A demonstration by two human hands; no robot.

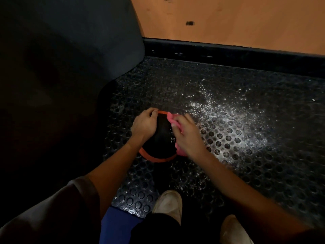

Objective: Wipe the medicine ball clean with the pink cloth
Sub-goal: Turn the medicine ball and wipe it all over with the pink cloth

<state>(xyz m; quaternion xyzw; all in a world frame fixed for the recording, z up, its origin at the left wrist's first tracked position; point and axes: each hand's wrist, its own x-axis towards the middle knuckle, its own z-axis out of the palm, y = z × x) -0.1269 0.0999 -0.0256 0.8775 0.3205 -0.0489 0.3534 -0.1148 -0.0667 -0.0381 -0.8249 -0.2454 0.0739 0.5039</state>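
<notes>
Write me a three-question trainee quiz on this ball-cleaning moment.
1. True or false: the right hand holds the pink cloth against the medicine ball.
2. The left hand holds: A) the wall, B) the ball's upper left side, C) a shoe.
3. Fill in: white specks lie on the studded floor to the ball's ____.
Key: 1 true; 2 B; 3 right.

The head camera looks steeply down, close above the left hand and right hand, wall at twelve o'clock.
</notes>
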